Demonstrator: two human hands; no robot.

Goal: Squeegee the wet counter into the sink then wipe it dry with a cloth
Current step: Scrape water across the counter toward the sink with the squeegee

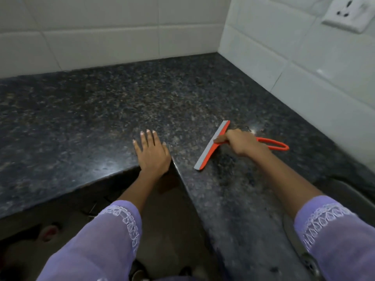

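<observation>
A dark speckled granite counter (105,110) wraps around an inner corner. My right hand (240,141) grips the handle of an orange squeegee (211,147) with a grey rubber blade, which lies flat against the counter; the looped handle end (278,144) sticks out behind my hand. My left hand (152,153) rests flat on the counter's inner corner edge, fingers spread, holding nothing. Wet sheen and small droplets show on the stone near the squeegee. At the lower right a sink rim (345,191) is partly visible behind my right sleeve. No cloth is in view.
White tiled walls (121,35) enclose the counter at the back and right. A white wall socket (347,15) sits high on the right wall. Below the counter edge is a dark floor with a reddish sandal (48,233) at the left.
</observation>
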